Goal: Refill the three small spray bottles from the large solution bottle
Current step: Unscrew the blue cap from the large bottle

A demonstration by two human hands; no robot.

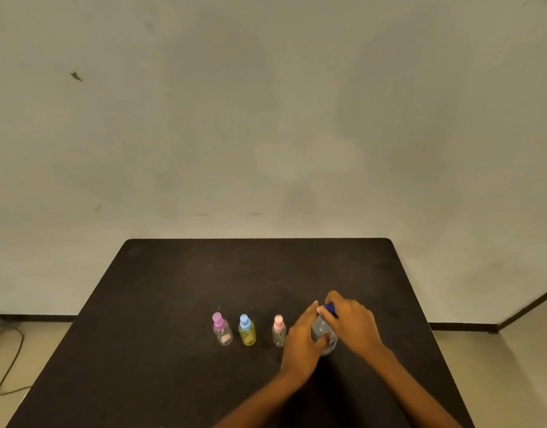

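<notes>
Three small spray bottles stand upright in a row on the dark table (173, 288): one with a purple cap (222, 330), a yellow one with a blue cap (247, 331), and a clear one with a pink cap (279, 332). To their right stands the large clear solution bottle (322, 330) with a dark blue cap (330, 309). My left hand (301, 342) grips the large bottle's body. My right hand (352, 324) holds its blue cap from above, fingers curled round it. The hands hide much of the bottle.
The table's far edge lies close to a plain pale wall. A dark cable (9, 359) lies on the floor at the left. Bare tabletop stretches behind and to the left of the bottles.
</notes>
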